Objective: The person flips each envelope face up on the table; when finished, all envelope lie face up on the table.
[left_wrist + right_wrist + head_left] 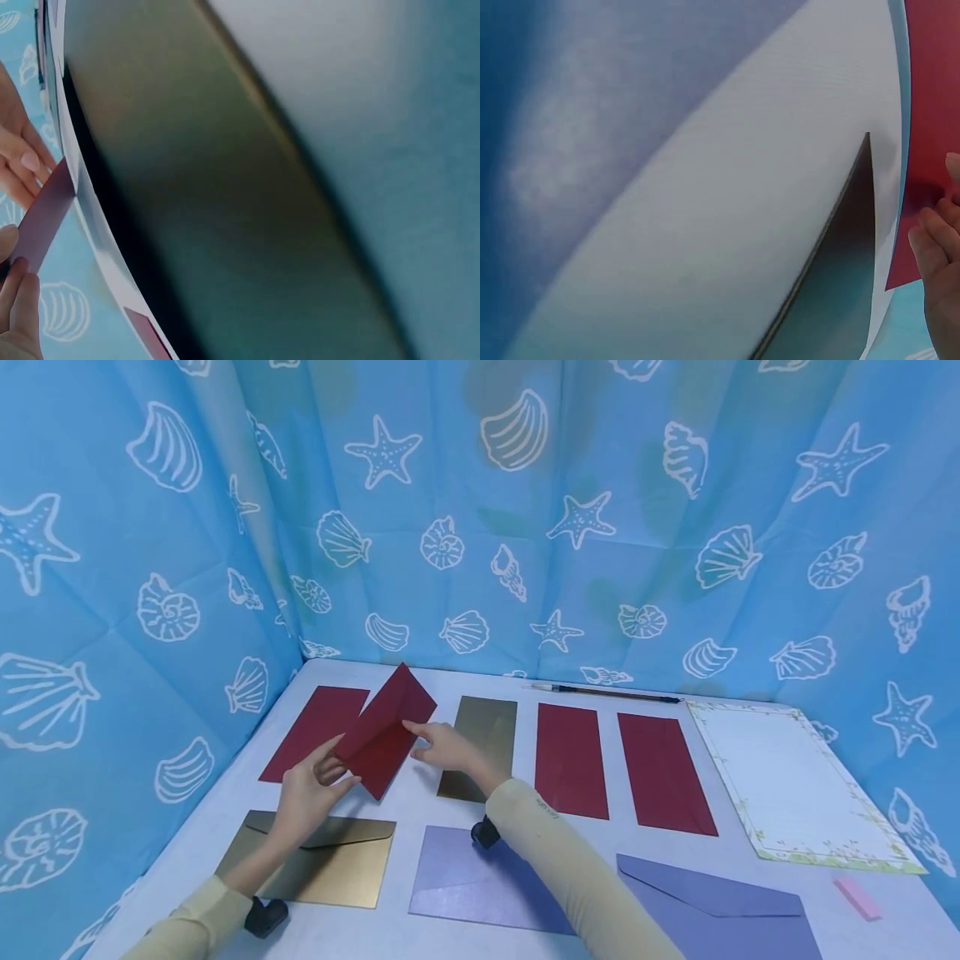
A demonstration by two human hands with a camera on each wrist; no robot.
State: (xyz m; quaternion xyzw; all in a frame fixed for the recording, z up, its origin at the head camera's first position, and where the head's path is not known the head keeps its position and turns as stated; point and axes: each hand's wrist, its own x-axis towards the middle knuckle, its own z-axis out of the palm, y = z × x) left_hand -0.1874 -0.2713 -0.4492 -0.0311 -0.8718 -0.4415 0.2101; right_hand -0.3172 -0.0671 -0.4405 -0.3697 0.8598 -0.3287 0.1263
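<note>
My left hand (306, 797) pinches a red envelope (386, 727) by its lower left side, thumb in front and fingers behind. The envelope is tilted up over the table, a fold running across it. My right hand (450, 750) reaches in from the right, its extended index fingertip right at the envelope's face, the other fingers loosely bent. In the right wrist view, the right-hand fingers (937, 240) lie against the red envelope (934, 97). The left wrist view shows the left-hand fingers (21, 300) on the envelope (46, 217), the right hand (19, 146) beyond it.
Red envelopes (311, 735) (572, 760) (663, 772) and a dark gold one (480, 747) lie in the back row. A gold envelope (337, 868) and purple ones (480, 881) (720, 893) lie in front. A brush (615, 693), bordered paper (802, 785) and pink eraser (857, 898) surround them.
</note>
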